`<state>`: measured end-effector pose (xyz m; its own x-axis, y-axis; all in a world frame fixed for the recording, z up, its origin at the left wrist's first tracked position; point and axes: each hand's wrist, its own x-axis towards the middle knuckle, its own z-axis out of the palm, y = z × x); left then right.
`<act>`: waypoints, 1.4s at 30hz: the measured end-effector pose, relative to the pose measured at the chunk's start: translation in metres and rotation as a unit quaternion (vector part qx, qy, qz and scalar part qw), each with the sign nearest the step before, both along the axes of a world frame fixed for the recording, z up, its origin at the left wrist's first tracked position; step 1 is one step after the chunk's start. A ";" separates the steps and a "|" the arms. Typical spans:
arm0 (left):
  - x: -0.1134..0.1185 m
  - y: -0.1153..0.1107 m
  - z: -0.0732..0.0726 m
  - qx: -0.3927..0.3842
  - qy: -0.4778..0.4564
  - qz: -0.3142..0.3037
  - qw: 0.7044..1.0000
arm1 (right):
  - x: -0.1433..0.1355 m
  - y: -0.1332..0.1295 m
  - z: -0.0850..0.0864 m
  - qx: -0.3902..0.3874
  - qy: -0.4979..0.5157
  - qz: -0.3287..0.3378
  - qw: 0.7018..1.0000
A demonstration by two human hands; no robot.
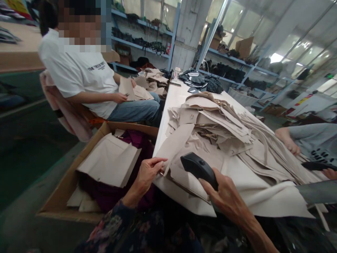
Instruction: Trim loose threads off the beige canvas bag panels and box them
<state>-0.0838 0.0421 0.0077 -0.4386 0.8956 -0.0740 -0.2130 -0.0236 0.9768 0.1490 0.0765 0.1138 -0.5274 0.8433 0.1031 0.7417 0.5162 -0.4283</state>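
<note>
White table (172, 94), bearing a heap of beige cloth (218, 114); at the near left, a cloth piece (179, 138) extends far-ward from the left hand (145, 176), its near end pinched in the fingers; right hand (225, 192) wrapped around a black tool (198, 167).

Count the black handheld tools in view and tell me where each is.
2. One tool is in the person's right hand; the other tool is at a co-worker's hand, far right. More may be hidden.
</note>
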 end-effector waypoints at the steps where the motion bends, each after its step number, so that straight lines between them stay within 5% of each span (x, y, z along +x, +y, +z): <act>1: 0.002 -0.006 -0.004 0.005 0.058 0.021 0.998 | 0.006 -0.004 -0.004 -0.016 0.000 -0.005 1.000; 5: 0.008 -0.037 -0.023 -0.003 0.185 0.121 0.975 | 0.024 -0.012 -0.016 -0.072 0.015 -0.035 0.997; 10: 0.011 -0.058 -0.031 -0.071 0.303 0.158 0.937 | 0.041 -0.023 -0.014 -0.073 0.025 -0.048 0.996; 18: -0.008 -0.030 -0.015 0.080 0.651 -0.008 0.755 | 0.059 -0.072 -0.013 -0.061 0.027 -0.035 0.997; 23: -0.015 -0.012 0.000 0.112 0.679 -0.131 0.714 | 0.065 -0.103 -0.020 -0.057 0.029 -0.037 0.997; 26: -0.008 -0.009 0.010 0.133 0.669 -0.159 0.714 | 0.068 -0.117 -0.024 -0.037 0.040 -0.034 0.998; 31: 0.000 0.005 0.023 0.129 0.556 -0.252 0.781 | 0.071 -0.129 -0.026 -0.042 0.031 -0.050 0.997; 37: 0.005 0.039 0.058 0.102 0.459 -0.348 0.811 | 0.079 -0.131 -0.025 -0.039 0.045 -0.067 0.996; 42: 0.018 0.053 0.078 0.053 0.321 -0.379 0.867 | 0.079 -0.117 -0.022 -0.039 0.068 -0.083 0.993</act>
<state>-0.0663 0.0955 0.0857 0.3575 0.9314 0.0682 0.3790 -0.2115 0.9009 0.2281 -0.0403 0.0921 -0.3660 0.9258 0.0948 0.7465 0.3529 -0.5640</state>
